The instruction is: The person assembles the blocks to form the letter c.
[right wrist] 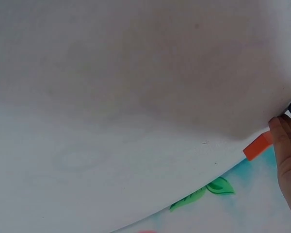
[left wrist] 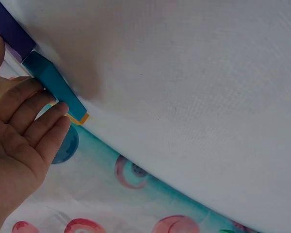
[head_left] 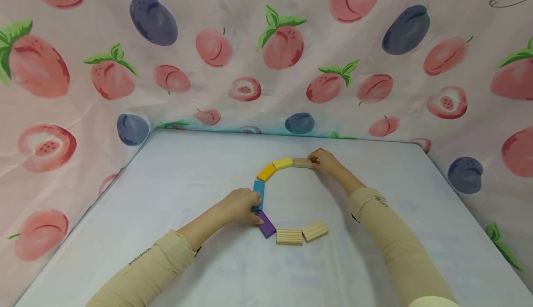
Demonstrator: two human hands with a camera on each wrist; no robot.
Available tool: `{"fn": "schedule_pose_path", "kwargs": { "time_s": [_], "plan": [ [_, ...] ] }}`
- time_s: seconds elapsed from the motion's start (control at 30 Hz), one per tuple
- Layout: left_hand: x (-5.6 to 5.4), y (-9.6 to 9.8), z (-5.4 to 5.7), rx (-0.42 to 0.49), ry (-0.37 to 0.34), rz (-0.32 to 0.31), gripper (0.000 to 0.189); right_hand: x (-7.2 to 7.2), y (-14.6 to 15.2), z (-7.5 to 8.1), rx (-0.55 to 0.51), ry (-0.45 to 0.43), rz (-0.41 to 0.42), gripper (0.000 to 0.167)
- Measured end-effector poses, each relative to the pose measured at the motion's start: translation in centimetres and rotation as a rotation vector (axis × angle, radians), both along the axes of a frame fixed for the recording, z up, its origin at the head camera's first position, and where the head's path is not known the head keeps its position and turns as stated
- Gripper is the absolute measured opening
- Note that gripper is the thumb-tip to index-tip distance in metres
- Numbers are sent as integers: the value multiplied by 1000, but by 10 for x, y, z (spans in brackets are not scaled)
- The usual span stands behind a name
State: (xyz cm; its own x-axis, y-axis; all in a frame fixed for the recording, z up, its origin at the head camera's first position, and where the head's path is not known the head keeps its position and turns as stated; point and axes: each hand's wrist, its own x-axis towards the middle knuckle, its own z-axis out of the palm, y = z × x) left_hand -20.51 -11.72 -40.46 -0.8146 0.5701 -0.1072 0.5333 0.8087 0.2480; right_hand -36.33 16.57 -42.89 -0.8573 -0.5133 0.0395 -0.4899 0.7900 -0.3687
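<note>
Building a ring of blocks on the table (head_left: 175, 177): left hand (head_left: 241, 205), fingers straight, steadying the blue block (head_left: 259, 194) in the arc, right hand (head_left: 326, 161) pinching the red block (right wrist: 258, 146) beside the tan block (head_left: 302, 162).

A flat table covered with a pale blue-white cloth (head_left: 175, 196) carries a curved row of small rectangular wooden blocks lying flat near its middle. From the far side the row runs leftward and nearer: a plain brown block (head_left: 302, 162), a yellow block (head_left: 282, 163), an orange-yellow block (head_left: 266, 172), a teal block (head_left: 259, 190) and a purple block (head_left: 265, 224). At the near end lie two ridged natural-wood blocks (head_left: 289, 236), side by side and touching, the right one (head_left: 314, 231) tilted; a small orange-red block (right wrist: 258, 146) shows at the far right end.
</note>
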Motion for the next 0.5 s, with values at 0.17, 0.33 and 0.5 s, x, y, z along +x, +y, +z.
{"fn": "schedule_pose_path", "kwargs": {
  "time_s": [0.17,0.33,0.5],
  "plan": [
    [0,0,-1,-16,-1,2,49,1,-1,0,-9,-15,-6,26],
    [-1,1,0,-24,-4,3,46,1,-1,1,-20,-29,-39,27],
    [-2,1,-1,-32,-2,7,47,2,-1,1,-22,-23,-36,27]
  ]
}}
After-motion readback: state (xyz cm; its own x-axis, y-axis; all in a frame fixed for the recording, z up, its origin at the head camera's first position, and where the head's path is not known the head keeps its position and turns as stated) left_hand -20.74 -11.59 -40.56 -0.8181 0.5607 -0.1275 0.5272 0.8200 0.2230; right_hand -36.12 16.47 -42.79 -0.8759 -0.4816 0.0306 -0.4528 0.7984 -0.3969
